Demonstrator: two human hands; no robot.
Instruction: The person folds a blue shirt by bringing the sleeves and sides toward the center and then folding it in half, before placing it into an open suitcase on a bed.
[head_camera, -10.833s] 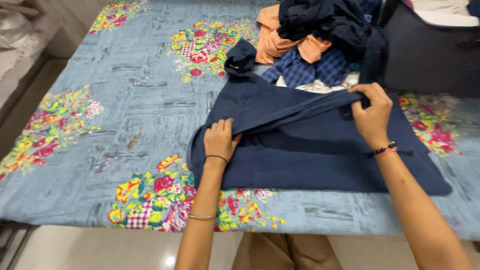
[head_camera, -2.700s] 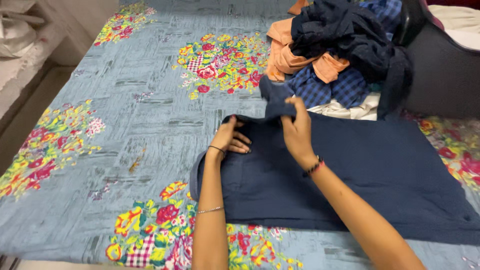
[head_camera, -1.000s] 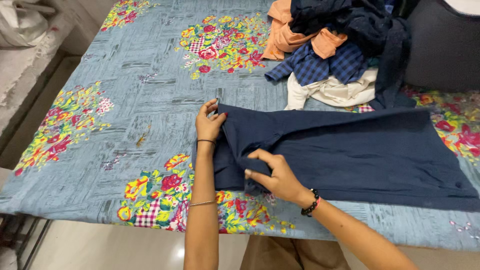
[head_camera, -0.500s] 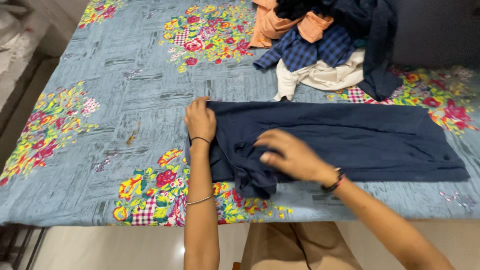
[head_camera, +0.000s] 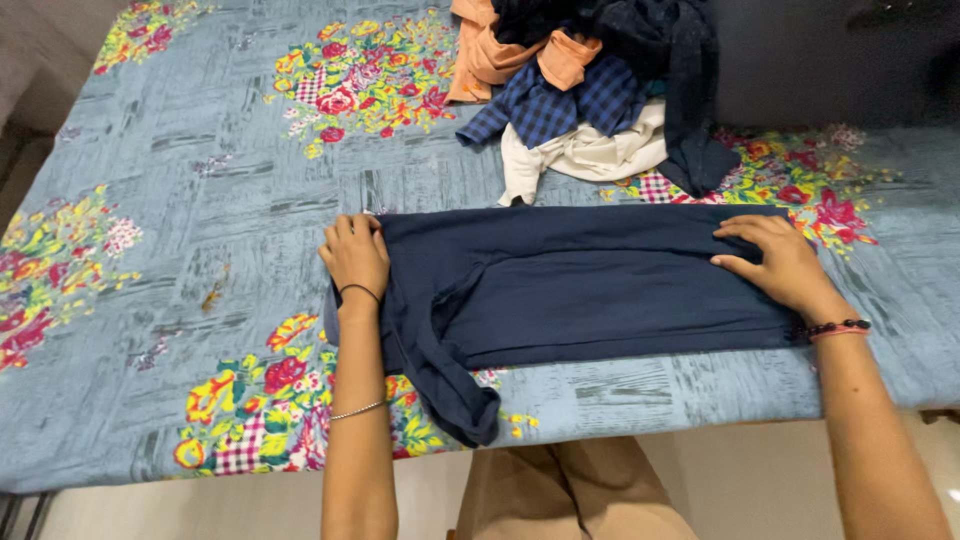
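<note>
While navy garment (head_camera: 600, 290) lies folded — left hand (head_camera: 357, 256), right hand (head_camera: 780, 265) flat on ends, gripping nothing.

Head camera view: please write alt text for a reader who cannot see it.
Two hands, left hand and right hand, press flat on a folded navy garment on a floral bedsheet. A pile of clothes lies behind.

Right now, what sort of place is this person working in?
Most likely a room in a home, perhaps a bedroom. A floral bedsheet covers the surface, a pile of unfolded clothes sits at the back, and the left hand and right hand press flat on a folded navy garment.
</note>
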